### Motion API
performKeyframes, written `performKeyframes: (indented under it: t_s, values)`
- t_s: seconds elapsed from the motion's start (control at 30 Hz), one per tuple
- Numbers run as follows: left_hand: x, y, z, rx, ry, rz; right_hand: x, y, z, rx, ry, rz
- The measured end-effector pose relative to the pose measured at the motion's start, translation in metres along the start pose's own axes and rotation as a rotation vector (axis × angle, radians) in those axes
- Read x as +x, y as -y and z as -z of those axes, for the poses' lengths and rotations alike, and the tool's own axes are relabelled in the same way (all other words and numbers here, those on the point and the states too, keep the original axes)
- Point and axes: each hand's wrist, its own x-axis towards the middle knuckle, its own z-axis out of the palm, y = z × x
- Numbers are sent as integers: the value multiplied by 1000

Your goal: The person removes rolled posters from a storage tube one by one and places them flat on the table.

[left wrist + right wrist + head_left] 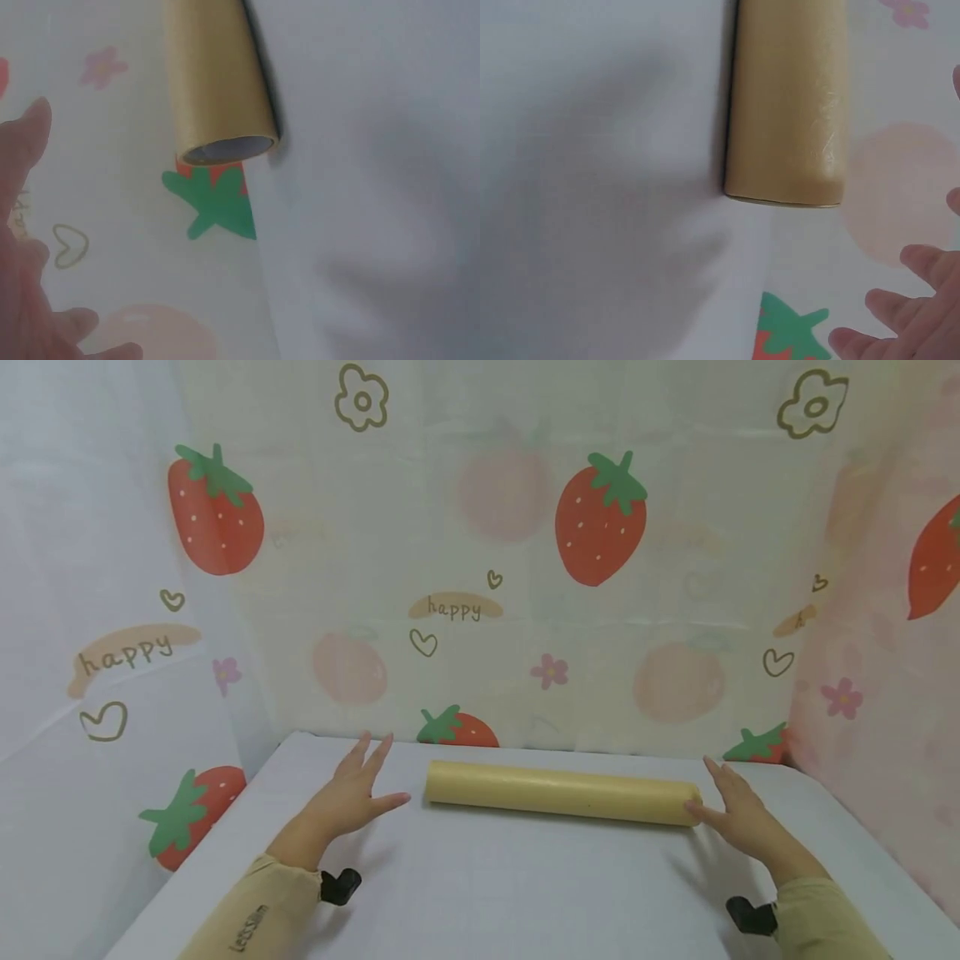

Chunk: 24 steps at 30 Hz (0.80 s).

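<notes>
1 yellow roll [562, 793], hollow at its left end, lying crosswise near the far edge of the white table [540, 893]. Left hand [341, 803], near 1 end; right hand [746, 822], beside the other; both with fingers spread, holding nothing. Behind: 1 strawberry-print curtain [600, 531].

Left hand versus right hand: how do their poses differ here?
In the head view, a gap shows between the left hand and the yellow roll, while the right hand overlaps the roll's right end. The left hand's fingers point up and rightward; the right hand's, up and leftward. Neither grips anything.
</notes>
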Motion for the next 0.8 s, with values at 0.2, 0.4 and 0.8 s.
performKeyframes:
  t_s: [0.2,0.4,0.8]
  values:
    - [8,2,-4,-102,11,17,6,-7,-1,78,19,-36]
    - [15,7,-10,-196,8,13,10,-6,2,151,55,-100]
    - [26,14,-20,-286,21,26,21,-14,3,265,134,-301]
